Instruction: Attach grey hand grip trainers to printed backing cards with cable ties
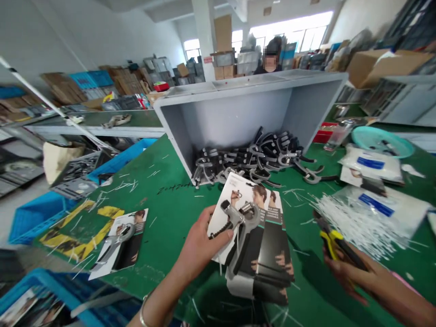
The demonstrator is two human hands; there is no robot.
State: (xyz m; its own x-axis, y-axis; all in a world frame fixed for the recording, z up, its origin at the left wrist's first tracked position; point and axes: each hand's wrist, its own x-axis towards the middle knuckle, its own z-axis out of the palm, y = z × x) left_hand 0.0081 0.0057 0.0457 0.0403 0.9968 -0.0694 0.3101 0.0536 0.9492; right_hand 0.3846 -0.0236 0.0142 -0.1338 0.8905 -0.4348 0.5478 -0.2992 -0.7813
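Left fingers (221, 244) pinch white-and-black printed cards (270, 245) bearing a grey-and-black curved tool (250, 218); right fingers (337, 268) wrap yellow-and-black metal pliers (331, 240). Trimming the white tie (238, 244) seems underway, calling for closer pliers.

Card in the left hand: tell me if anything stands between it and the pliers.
Nothing visible stands between the card in the left hand and the pliers in the right hand; only a few loose white strips lie on the table there.
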